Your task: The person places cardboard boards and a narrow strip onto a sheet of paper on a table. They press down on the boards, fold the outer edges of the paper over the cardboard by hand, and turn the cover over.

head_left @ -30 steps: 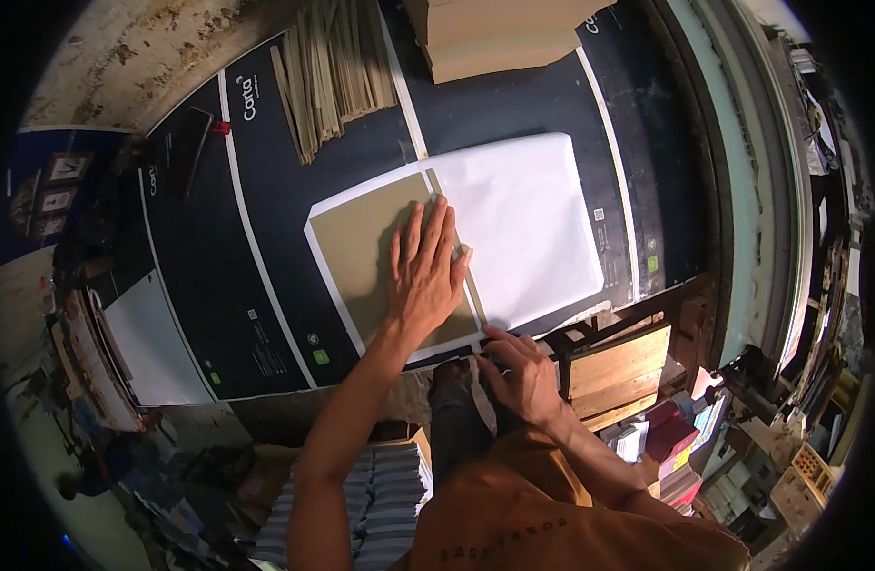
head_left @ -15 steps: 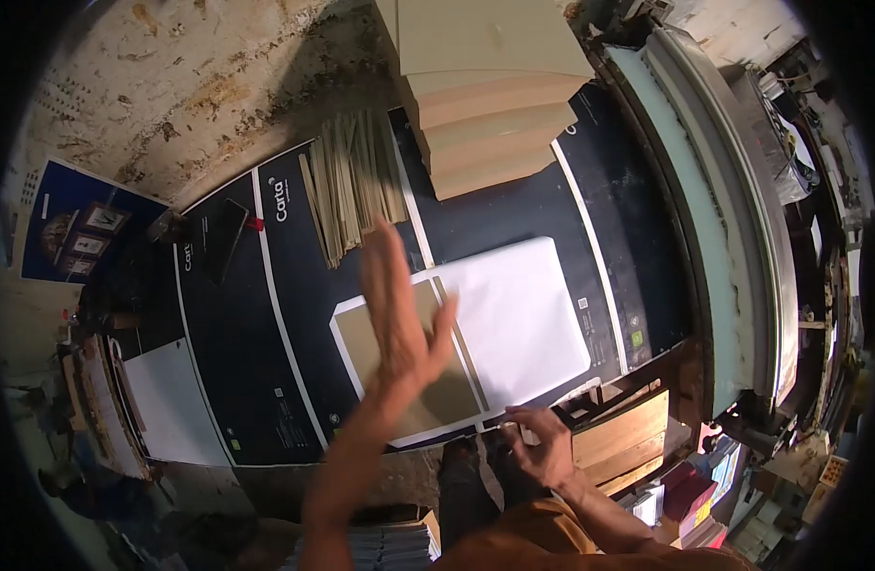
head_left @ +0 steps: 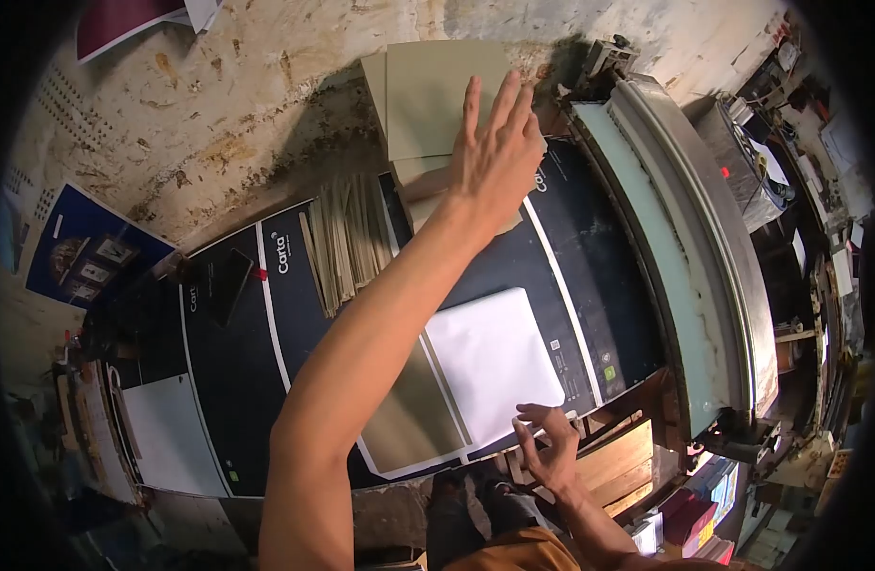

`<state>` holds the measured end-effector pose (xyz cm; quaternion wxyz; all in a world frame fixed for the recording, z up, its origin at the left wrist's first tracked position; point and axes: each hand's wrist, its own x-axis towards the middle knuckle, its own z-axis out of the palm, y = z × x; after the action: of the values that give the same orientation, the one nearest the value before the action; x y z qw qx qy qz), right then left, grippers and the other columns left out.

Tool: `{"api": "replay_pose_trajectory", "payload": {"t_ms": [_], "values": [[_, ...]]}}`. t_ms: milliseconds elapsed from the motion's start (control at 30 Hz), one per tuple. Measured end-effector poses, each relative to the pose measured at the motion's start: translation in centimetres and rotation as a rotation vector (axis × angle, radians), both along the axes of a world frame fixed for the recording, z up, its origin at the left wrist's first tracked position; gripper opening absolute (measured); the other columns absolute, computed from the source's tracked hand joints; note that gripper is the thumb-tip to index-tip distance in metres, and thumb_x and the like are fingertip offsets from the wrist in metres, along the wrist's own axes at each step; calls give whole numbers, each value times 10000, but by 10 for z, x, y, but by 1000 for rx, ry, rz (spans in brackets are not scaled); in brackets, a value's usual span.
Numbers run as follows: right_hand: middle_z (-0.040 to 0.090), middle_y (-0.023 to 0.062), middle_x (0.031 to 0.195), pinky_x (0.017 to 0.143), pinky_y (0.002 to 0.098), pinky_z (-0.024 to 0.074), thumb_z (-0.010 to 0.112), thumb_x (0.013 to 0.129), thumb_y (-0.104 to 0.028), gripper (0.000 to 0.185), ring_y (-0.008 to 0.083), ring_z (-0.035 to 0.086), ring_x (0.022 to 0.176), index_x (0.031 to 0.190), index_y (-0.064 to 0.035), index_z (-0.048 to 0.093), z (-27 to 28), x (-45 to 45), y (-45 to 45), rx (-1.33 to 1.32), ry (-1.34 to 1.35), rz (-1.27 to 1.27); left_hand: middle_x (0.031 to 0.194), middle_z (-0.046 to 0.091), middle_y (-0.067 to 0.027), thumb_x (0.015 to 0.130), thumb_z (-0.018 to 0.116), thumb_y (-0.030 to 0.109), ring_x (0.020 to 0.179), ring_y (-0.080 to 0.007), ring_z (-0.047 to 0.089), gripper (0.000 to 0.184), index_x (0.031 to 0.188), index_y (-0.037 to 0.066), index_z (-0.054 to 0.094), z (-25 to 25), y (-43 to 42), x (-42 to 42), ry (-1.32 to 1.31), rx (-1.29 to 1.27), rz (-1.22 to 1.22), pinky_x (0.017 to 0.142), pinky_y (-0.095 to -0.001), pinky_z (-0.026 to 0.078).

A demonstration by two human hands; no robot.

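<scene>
My left hand (head_left: 499,157) is stretched far forward over the tall stack of greyish-tan boards (head_left: 437,105) at the back, fingers apart; whether it touches the boards I cannot tell. Close to the front edge, my right hand (head_left: 553,455) has curved fingers, thumb and forefinger apart, and nothing visible between them. It is beside the lower corner of a white paper sheet (head_left: 499,357). On the sheet's left part lies a tan board (head_left: 413,419), with a narrow strip (head_left: 445,390) along its right side. My left forearm hides part of this board.
A bundle of thin tan strips (head_left: 342,238) lies behind the board. The black-covered table (head_left: 304,324) also carries a dark flat object (head_left: 230,285) and a white sheet (head_left: 176,433) at left. A long metal and pale-green machine (head_left: 666,228) borders the right side.
My left hand has gone from above the tan board forward to the stack of boards. My right hand stays near the sheet's corner. The view has tilted upward.
</scene>
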<state>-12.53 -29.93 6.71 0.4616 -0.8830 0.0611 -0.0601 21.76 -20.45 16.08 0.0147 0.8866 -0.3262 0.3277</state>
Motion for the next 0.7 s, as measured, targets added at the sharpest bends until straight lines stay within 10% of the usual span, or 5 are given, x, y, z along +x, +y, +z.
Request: {"api": "replay_pose_trajectory", "payload": {"t_ms": [300, 500, 567, 700], "values": [[699, 140, 1099, 862, 359, 525, 719, 865, -48, 291, 274, 674, 952, 1137, 36, 663, 67, 76, -89, -204, -606, -207, 1037, 759, -66, 856, 717, 231, 1243, -292, 632, 121, 848, 118, 761, 41, 0, -89, -159, -523, -572, 1131, -688, 335], [647, 41, 1133, 812, 307, 528, 699, 929, -194, 319, 168, 639, 919, 1200, -45, 619, 86, 78, -137, -15, -671, -348, 779, 738, -71, 716, 744, 276, 1009, -295, 667, 211, 763, 71, 760, 101, -9, -194, 228, -634, -777, 1018, -587, 427], [630, 9, 1144, 795, 290, 530, 692, 951, -243, 332, 132, 627, 908, 1221, -71, 604, 62, 60, -148, 121, -487, -361, 959, 756, -111, 759, 784, 308, 1134, -312, 637, 249, 860, 81, 773, 81, -7, -201, 372, -801, -794, 1040, -580, 404], [596, -57, 1166, 762, 255, 532, 678, 994, -340, 359, 61, 604, 886, 1263, -125, 575, -5, 25, -157, 1934, 576, 14, 1296, 698, -114, 883, 757, 457, 1321, -335, 540, 446, 1182, 127, 746, 10, 36, -238, 463, -908, -472, 1099, -517, 405]]}}
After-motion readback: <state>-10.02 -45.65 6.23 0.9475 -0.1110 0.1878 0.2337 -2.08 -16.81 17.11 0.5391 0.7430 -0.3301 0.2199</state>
